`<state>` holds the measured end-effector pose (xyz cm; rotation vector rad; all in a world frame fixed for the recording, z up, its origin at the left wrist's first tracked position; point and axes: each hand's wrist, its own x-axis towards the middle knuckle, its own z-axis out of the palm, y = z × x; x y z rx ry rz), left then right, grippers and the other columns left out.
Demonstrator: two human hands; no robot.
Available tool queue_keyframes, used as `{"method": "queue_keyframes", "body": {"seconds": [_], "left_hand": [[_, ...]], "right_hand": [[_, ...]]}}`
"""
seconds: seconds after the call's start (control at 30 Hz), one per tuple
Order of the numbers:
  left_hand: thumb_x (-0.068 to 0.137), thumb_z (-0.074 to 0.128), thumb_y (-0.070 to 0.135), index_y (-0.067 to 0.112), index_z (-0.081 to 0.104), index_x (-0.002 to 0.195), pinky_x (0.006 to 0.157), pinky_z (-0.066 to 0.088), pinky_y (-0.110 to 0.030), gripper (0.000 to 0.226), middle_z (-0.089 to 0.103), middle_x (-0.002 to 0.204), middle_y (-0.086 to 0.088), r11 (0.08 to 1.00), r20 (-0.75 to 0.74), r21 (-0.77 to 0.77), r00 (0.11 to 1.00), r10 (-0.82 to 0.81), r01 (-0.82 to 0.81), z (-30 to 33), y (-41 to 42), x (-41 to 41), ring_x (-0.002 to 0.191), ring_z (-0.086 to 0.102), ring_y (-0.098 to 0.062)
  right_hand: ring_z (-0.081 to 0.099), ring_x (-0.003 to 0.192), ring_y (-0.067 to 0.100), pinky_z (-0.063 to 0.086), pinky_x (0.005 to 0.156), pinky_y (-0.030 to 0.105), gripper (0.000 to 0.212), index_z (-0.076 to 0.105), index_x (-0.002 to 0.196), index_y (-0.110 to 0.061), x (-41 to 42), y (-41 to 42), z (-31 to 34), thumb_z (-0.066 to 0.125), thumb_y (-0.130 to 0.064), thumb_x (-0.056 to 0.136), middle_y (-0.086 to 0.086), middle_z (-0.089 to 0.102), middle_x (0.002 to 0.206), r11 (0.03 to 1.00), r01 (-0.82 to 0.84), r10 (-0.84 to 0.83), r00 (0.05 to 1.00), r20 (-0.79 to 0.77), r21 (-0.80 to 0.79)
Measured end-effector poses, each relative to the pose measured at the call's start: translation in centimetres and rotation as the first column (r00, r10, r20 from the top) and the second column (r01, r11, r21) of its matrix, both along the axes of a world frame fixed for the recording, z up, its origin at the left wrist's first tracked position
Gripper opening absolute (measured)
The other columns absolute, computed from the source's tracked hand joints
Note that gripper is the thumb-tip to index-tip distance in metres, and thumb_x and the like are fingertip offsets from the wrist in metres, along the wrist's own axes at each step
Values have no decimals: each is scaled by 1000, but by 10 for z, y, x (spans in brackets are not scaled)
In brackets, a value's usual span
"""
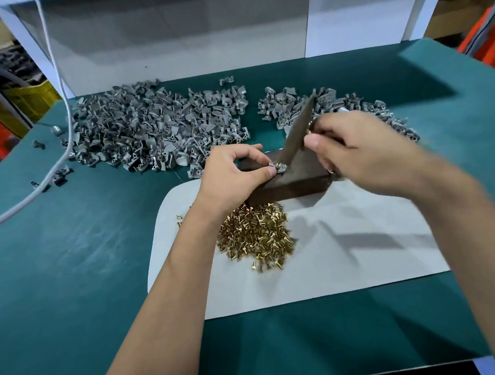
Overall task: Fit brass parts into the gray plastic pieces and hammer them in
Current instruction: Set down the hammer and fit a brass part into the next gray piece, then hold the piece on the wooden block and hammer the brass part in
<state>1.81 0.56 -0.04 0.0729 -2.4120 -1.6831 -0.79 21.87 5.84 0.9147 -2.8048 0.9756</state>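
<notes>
My left hand (233, 170) pinches a small gray plastic piece (274, 168) with a brass part (278, 164) set in it, on top of a dark block (295, 181). My right hand (352, 147) grips a flat metal bar (297, 128) used as a hammer; its lower end is down at the brass part. The bar is blurred. A heap of loose brass parts (255, 233) lies on a pale gray mat (347, 256) just in front of the block.
A big pile of gray plastic pieces (148, 127) covers the green table (69, 258) at the back left, a smaller pile (337, 105) at the back right. A white cable (57, 83) hangs down at the left. A white wall panel (200, 32) closes the back.
</notes>
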Motion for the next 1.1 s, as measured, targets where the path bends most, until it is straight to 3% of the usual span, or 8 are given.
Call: {"method": "queue_keyframes", "body": {"seconds": [0.17,0.3,0.47,0.6,0.73,0.9,1.03,1.1], "left_hand": [[77,85,0,4,79,82,105,52,-37,9,74,105,-7,1000,11,-11,1000,-4,4,-1,-1,-1,118,65,-5],[76,86,2,7,79,80,106,52,-37,10,74,98,-1,1000,9,4,1000,-10,10,-3,-3,-3,118,64,-3],[75,86,1,17,76,74,106,52,-38,19,74,103,-5,1000,-1,20,1000,-18,18,-2,-3,-3,119,65,-5],[75,87,5,16,79,75,108,50,-37,14,75,103,-5,1000,-7,-12,1000,9,-9,-3,-3,-3,117,64,0],[76,85,1,21,75,71,107,51,-39,23,74,106,-9,1000,-4,14,1000,-10,11,0,-2,-1,120,64,-6],[77,86,3,14,78,77,108,49,-33,14,72,102,-1,1000,16,6,1000,-10,10,1,-2,0,121,63,-3],[77,85,0,15,77,76,108,49,-34,16,74,107,-8,1000,9,15,1000,-14,14,2,-1,1,123,62,-4],[77,85,0,18,76,73,110,47,-32,21,74,110,-11,1000,7,19,1000,-11,11,3,0,1,123,62,-5]], "right_hand": [[57,75,33,44,66,39,24,62,104,-20,0,-19,-8,44,-37,107,3,62,82,986,136,-113,972,-208,99],[52,65,31,41,63,35,28,62,114,-21,7,-22,-1,42,-39,105,2,61,78,974,191,-221,913,-344,-118],[62,84,38,38,65,37,24,59,108,-22,10,-34,-6,43,-39,108,12,68,93,932,217,-120,942,-315,292],[64,75,40,39,61,35,25,61,110,-21,11,-31,2,46,-40,106,10,70,84,972,236,-210,859,-466,-2],[65,87,40,52,69,42,26,59,111,-21,13,-35,-11,42,-41,107,11,69,92,932,235,-157,947,-280,274],[60,74,37,43,64,37,25,61,110,-22,11,-25,-4,44,-40,105,2,61,80,963,270,-251,880,-404,-10],[59,79,39,49,69,41,20,50,93,-25,13,-27,-12,45,-39,107,11,65,87,949,242,-201,958,-206,200],[57,76,37,42,66,38,20,53,94,-26,7,-24,-5,46,-40,106,9,66,88,934,279,-212,935,-286,221]]}}
